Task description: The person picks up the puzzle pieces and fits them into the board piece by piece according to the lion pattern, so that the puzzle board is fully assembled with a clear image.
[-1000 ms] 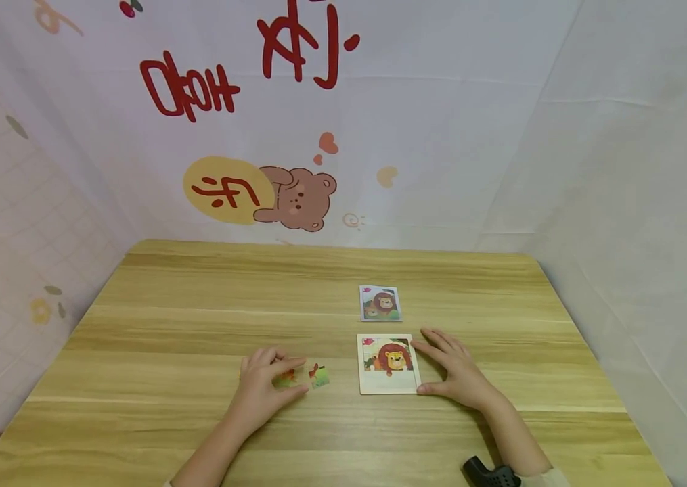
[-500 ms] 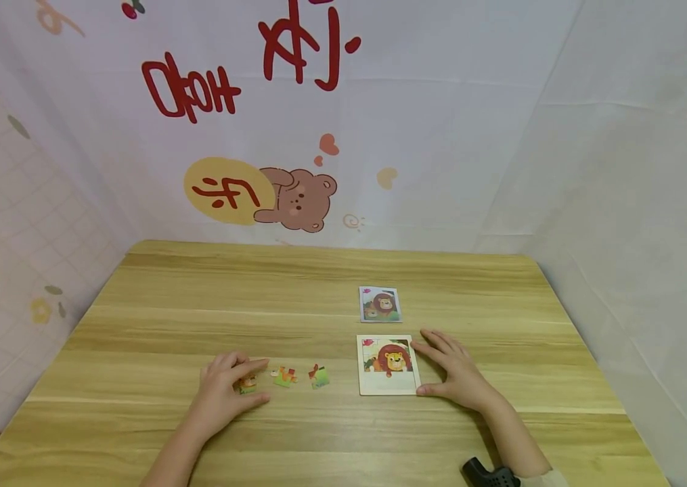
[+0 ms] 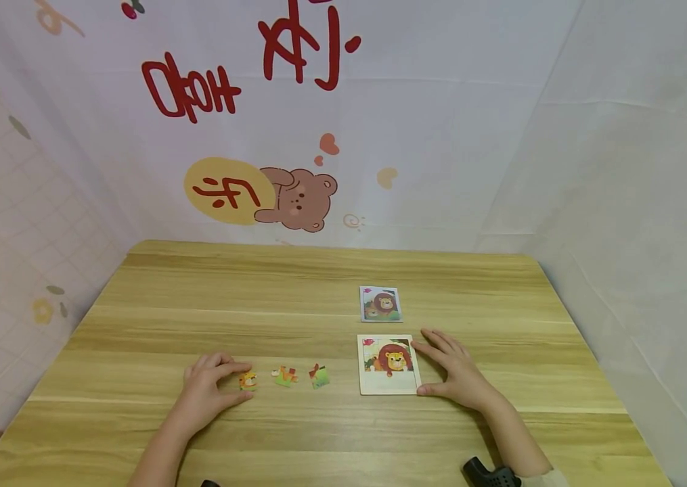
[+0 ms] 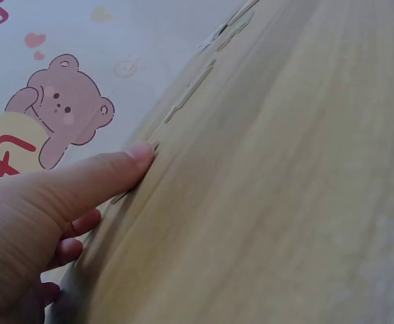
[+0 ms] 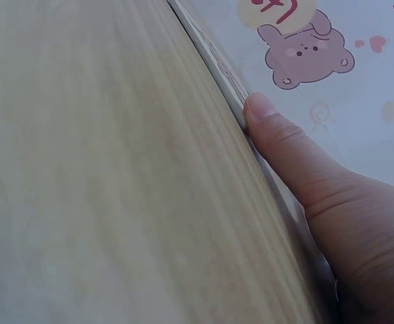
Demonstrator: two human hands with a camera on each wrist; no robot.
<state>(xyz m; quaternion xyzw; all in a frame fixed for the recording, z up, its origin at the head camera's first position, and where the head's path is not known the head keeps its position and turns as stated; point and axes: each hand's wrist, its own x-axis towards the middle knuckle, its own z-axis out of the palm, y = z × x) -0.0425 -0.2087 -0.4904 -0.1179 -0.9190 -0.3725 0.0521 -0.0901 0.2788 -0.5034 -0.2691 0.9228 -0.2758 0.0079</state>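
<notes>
My left hand (image 3: 206,389) is low over the table at the left, thumb and forefinger spread on either side of a small jigsaw piece (image 3: 248,381) with a lion cub's face. In the left wrist view its thumb (image 4: 126,162) lies right at that thin piece. Two more jigsaw pieces, one orange and green (image 3: 285,376) and one mostly green (image 3: 319,376), lie in a row to its right. My right hand (image 3: 455,372) rests its fingertips and thumb along the right edge of a square puzzle board (image 3: 388,385). The board's upper part bears a lion picture; its lower strip is bare.
A small picture card (image 3: 381,304) with the lion and cub lies just behind the board. A black device (image 3: 491,473) is at my right wrist. A printed cloth (image 3: 440,135) hangs behind the wooden table (image 3: 319,446), with more cloth at both sides.
My left hand has moved left along the row, uncovering the orange and green piece and then the cub piece. The right hand and the board have stayed in place.
</notes>
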